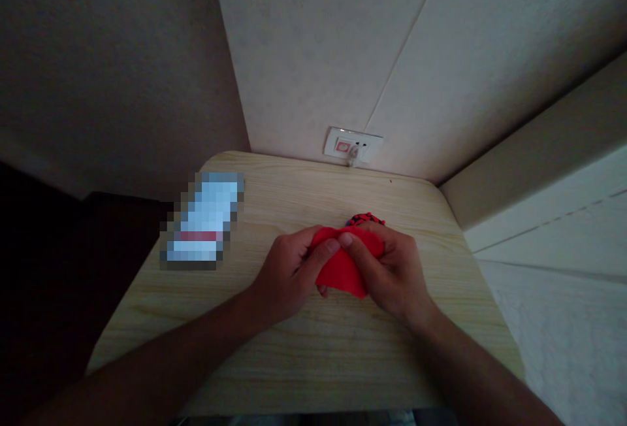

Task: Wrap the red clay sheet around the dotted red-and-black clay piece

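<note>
A piece of bright red cloth point(341, 272) is held between both hands over the middle of the table. My left hand point(289, 272) pinches it at the upper left, thumb on top. My right hand point(396, 269) grips its upper right, with the thumb tip close beside the left thumb. The cloth's lower part hangs loose between the hands. Just behind the right hand's fingers shows a small red and black patterned thing point(367, 219); most of it is hidden, so its kind cannot be made out.
The light wood table point(294, 374) has rounded corners and meets the wall at the back. A pixelated phone-like screen point(206, 217) lies at the left. A wall socket point(353, 146) with something plugged in sits behind. White bedding point(563, 328) lies to the right.
</note>
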A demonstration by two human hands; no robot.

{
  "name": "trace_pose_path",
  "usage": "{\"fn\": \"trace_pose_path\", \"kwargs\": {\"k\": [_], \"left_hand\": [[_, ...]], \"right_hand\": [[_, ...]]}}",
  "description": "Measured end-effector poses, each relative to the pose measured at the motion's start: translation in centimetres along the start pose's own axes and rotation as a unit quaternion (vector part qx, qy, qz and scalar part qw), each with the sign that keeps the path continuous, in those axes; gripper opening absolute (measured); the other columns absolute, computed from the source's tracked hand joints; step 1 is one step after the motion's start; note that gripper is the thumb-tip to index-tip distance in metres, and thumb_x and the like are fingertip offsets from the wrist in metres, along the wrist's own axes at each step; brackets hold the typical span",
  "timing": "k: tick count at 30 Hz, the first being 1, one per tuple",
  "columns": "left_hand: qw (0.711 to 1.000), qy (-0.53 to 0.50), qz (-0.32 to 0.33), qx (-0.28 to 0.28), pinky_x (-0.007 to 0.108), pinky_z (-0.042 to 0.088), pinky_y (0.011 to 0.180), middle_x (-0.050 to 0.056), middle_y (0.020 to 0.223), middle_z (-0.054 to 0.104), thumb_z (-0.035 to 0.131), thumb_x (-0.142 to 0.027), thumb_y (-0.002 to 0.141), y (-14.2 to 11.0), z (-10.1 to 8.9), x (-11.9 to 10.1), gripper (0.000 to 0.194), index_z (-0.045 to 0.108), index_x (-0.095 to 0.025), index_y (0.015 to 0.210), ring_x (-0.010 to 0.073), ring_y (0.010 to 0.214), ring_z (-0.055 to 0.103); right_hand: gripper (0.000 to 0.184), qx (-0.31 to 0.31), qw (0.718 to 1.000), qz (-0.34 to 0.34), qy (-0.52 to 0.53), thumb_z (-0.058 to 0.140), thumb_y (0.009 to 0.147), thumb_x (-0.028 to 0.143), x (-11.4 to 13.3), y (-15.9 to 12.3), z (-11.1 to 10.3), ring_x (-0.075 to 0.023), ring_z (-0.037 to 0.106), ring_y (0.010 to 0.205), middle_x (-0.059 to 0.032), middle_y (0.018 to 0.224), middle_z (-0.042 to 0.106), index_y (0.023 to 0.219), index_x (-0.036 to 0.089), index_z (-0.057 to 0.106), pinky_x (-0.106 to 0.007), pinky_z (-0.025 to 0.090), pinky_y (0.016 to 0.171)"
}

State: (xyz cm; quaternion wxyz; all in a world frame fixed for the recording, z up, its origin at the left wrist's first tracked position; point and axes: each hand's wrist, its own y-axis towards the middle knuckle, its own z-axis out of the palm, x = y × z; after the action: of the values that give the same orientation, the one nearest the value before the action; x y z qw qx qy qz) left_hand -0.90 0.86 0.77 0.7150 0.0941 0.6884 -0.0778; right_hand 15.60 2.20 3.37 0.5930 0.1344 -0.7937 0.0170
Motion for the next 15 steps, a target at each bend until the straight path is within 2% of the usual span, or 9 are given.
{"fn": "trace_pose_path", "kwargs": {"k": [3, 7, 11, 15], "left_hand": [[1.0, 0.001, 0.005, -0.017, 0.02, 0.045, 0.042, -0.005, 0.052, 0.059, 0.056, -0.042, 0.099, -0.06, 0.11, 0.05, 0.03, 0.066, -0.018, 0.085, 0.0118, 0.043, 0.058], [0.999, -0.019, -0.008, -0.036, 0.02, 0.043, 0.04, -0.004, 0.051, 0.059, 0.058, -0.041, 0.098, 0.09, 0.03, -0.12, 0.029, 0.063, -0.018, 0.081, 0.0116, 0.041, 0.056], [0.998, -0.057, 0.001, -0.02, 0.022, 0.047, 0.048, -0.002, 0.061, 0.065, 0.061, -0.042, 0.096, 0.3, -0.11, -0.23, 0.026, 0.066, -0.018, 0.085, 0.0128, 0.051, 0.06], [0.998, -0.03, 0.01, -0.058, 0.021, 0.047, 0.049, -0.002, 0.065, 0.065, 0.062, -0.042, 0.096, 0.3, -0.05, -0.28, 0.03, 0.063, -0.018, 0.079, 0.0118, 0.055, 0.061]], "right_hand": [[0.034, -0.003, 0.999, 0.009, 0.039, 0.068, 0.093, 0.045, 0.18, -0.07, 0.14, -0.0116, 0.051, 0.051, -0.0001, 0.061, 0.059, 0.073, 0.018, 0.065, -0.022, 0.043, 0.044], [0.033, 0.051, 0.993, 0.039, 0.097, 0.062, 0.097, 0.049, 0.16, -0.07, 0.09, -0.012, 0.052, 0.046, 0.0012, 0.059, 0.06, 0.08, 0.02, 0.063, -0.022, 0.043, 0.041], [0.04, 0.022, 1.0, -0.01, -0.002, 0.057, 0.101, 0.044, -0.24, 0.08, -0.23, -0.0102, 0.046, 0.051, 0.0017, 0.059, 0.052, 0.069, 0.019, 0.057, -0.022, 0.037, 0.045], [0.048, 0.022, 0.997, -0.018, -0.074, 0.046, 0.105, 0.047, -0.57, 0.02, -0.45, -0.0103, 0.042, 0.052, 0.0021, 0.058, 0.05, 0.067, 0.019, 0.053, -0.023, 0.033, 0.046]]}}
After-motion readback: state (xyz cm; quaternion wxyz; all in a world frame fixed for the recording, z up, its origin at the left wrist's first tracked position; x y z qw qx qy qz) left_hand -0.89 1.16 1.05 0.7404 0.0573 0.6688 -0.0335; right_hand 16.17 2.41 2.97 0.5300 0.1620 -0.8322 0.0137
